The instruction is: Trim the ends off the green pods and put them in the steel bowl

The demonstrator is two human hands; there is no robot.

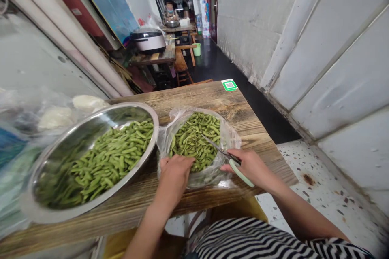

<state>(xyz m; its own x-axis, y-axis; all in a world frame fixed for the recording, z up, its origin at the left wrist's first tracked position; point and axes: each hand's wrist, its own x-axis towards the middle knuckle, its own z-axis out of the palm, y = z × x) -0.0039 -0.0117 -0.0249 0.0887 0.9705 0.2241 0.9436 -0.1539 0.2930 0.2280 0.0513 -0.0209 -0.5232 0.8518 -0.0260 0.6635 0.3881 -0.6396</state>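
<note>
Wooden table (253, 137), dark floor (269, 118), whitish wall (249, 20), right fingers (238, 153) gripping scissors (224, 152), left fingers (184, 161) at pods (197, 125), grip unclear

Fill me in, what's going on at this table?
A person has scissors in the right hand, the blades pointing over the green pods in a clear plastic bag. The left hand is at the bag's near side, its fingers over the pods; whether it grips any is hard to tell. Left of the bag, a metal bowl holds many more pods. Both bag and bowl are on the wooden table.
</note>
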